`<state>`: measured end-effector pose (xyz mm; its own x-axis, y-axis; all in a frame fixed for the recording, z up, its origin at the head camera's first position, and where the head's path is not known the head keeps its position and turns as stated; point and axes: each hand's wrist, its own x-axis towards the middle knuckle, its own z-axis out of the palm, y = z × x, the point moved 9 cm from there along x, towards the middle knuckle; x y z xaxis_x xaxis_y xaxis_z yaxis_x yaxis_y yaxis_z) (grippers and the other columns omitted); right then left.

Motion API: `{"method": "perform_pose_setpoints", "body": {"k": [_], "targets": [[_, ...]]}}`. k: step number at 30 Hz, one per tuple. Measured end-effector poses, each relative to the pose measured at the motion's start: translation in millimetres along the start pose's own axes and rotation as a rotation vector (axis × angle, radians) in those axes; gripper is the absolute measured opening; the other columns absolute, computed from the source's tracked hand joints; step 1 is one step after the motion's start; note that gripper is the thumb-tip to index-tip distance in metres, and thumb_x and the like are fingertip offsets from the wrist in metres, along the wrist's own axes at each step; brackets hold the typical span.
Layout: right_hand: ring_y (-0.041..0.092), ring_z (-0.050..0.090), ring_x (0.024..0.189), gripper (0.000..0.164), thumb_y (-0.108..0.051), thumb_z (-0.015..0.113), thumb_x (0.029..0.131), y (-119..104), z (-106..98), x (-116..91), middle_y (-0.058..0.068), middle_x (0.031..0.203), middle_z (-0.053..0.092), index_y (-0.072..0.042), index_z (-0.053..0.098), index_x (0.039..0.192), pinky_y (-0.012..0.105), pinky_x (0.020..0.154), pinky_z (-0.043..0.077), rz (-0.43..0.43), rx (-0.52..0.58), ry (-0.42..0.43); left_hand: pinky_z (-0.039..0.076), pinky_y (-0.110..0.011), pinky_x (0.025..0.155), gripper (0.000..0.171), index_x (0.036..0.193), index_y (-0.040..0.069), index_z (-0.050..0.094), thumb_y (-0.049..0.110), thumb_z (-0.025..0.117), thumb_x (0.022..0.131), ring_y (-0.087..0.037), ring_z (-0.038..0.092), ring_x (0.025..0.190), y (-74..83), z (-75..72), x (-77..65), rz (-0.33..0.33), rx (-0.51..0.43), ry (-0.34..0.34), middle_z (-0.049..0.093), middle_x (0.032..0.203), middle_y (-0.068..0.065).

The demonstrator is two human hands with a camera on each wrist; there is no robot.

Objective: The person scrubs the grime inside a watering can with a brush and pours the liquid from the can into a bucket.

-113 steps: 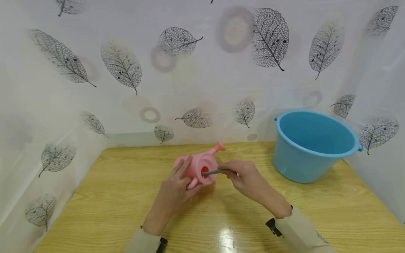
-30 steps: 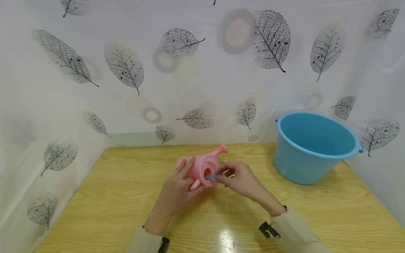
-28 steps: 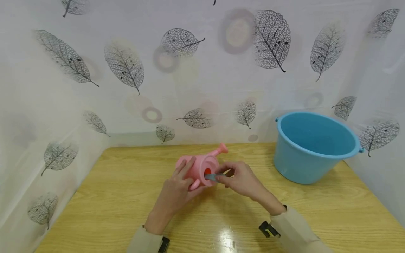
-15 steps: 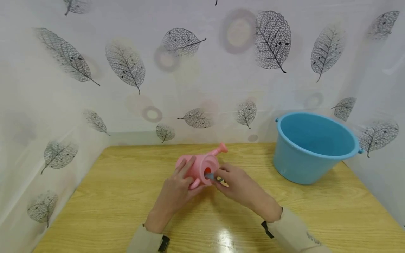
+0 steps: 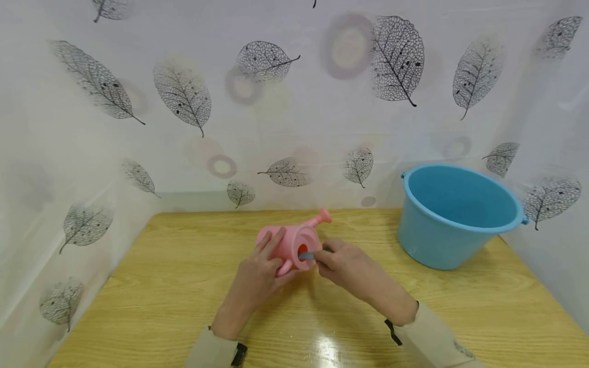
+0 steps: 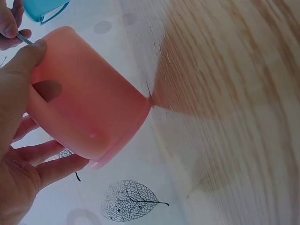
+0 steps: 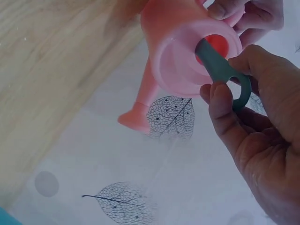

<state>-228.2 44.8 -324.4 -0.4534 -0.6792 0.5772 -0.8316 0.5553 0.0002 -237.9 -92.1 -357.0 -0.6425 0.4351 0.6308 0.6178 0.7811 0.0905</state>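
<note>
A pink watering can [image 5: 282, 244] is tipped over on the wooden table, its round mouth turned toward my right hand and its spout pointing away. My left hand [image 5: 257, 273] grips the can's body near the handle, thumb close to the rim in the left wrist view. With thumb and fingers my right hand [image 5: 354, 271] pinches a grey-green tool [image 7: 216, 63] by its looped handle end. The tool's other end passes through the red-edged opening into the can, so its kind is hidden.
A large blue bucket [image 5: 418, 230] stands at the table's right rear. Behind the wooden table [image 5: 161, 286] hangs a white, leaf-printed sheet [image 5: 303, 122], which also runs along both sides.
The right hand has changed its hold on the tool and now sits nearer the can's mouth, with less of the tool showing. The left hand keeps its grip on the can.
</note>
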Motion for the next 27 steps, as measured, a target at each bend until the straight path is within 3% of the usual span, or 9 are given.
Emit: {"method": "perform_pose_setpoints", "body": {"k": [5, 11, 20, 27], "targets": [[0.014, 0.06, 0.074, 0.033, -0.003, 0.086, 0.076, -7.2, 2.5, 0.6, 0.007, 0.088, 0.064, -0.009, 0.063, 0.099, 0.018, 0.062, 0.055, -0.058, -0.163, -0.046, 0.066, -0.037, 0.066, 0.045, 0.062, 0.011, 0.06, 0.044, 0.086, 0.08, -0.049, 0.062, 0.125, 1.4, 1.5, 0.7, 0.009, 0.03, -0.027, 0.062, 0.142, -0.019], [0.015, 0.062, 0.08, 0.043, -0.004, 0.09, 0.073, -9.7, 15.5, -0.8, 0.005, 0.094, 0.065, -0.01, 0.062, 0.106, 0.018, 0.067, 0.058, -0.123, -0.259, -0.111, 0.066, -0.038, 0.066, 0.046, 0.062, 0.011, 0.06, 0.046, 0.085, 0.08, -0.049, 0.063, 0.123, 4.1, 3.2, 1.5, 0.027, 0.07, -0.031, 0.063, 0.142, -0.017], [0.011, 0.06, 0.07, 0.04, -0.006, 0.089, 0.074, -8.6, 18.8, -1.9, 0.003, 0.088, 0.063, -0.012, 0.064, 0.104, 0.015, 0.056, 0.054, -0.137, -0.237, -0.07, 0.065, -0.037, 0.063, 0.046, 0.061, 0.011, 0.06, 0.045, 0.086, 0.08, -0.049, 0.064, 0.123, 4.2, 4.0, 0.9, 0.02, 0.062, -0.029, 0.063, 0.141, -0.016], [0.003, 0.041, 0.055, 0.033, -0.009, 0.087, 0.069, -6.2, 7.4, -2.9, -0.001, 0.073, 0.056, -0.013, 0.061, 0.089, 0.01, 0.044, 0.037, -0.12, -0.241, -0.023, 0.065, -0.035, 0.062, 0.047, 0.06, 0.011, 0.059, 0.044, 0.086, 0.079, -0.05, 0.063, 0.122, 2.5, 3.2, 1.2, 0.015, 0.052, -0.016, 0.064, 0.14, -0.018]]}}
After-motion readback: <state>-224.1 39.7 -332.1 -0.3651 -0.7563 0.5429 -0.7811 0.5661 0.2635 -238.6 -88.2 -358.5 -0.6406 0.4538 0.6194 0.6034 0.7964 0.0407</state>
